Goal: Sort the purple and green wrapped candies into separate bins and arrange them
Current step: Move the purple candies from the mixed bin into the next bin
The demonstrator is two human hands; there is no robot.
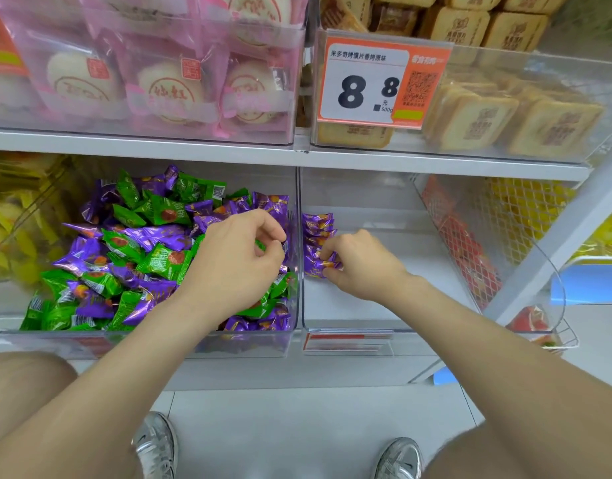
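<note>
Purple and green foil wrappers fill the left bin, a clear plastic box on the lower shelf. The two colours lie mixed there in one pile that reaches from its left wall to its right wall. Just beside it, wall against wall, stands the right bin, also of clear plastic, and in this one I see only purple candies. They make a short row along its left wall, one behind the other, from about the middle toward the back. The right hand is inside the right bin near that left wall. Its thumb and first fingers are closed on one purple candy at the front end of the row, where it touches the next one. The left hand is over the right part of the left bin, close to its right wall and just above the pile. Its fingers are curled in, with the thumb near the fingertips. A small bit of green shows under them, but I cannot tell if they really hold a candy. On the upper shelf an orange price tag reads 8.8. Pink-wrapped round pastries stand above the left bin, and square biscuits in a clear box stand above the right bin. Down on the floor I see two grey sneakers.
</note>
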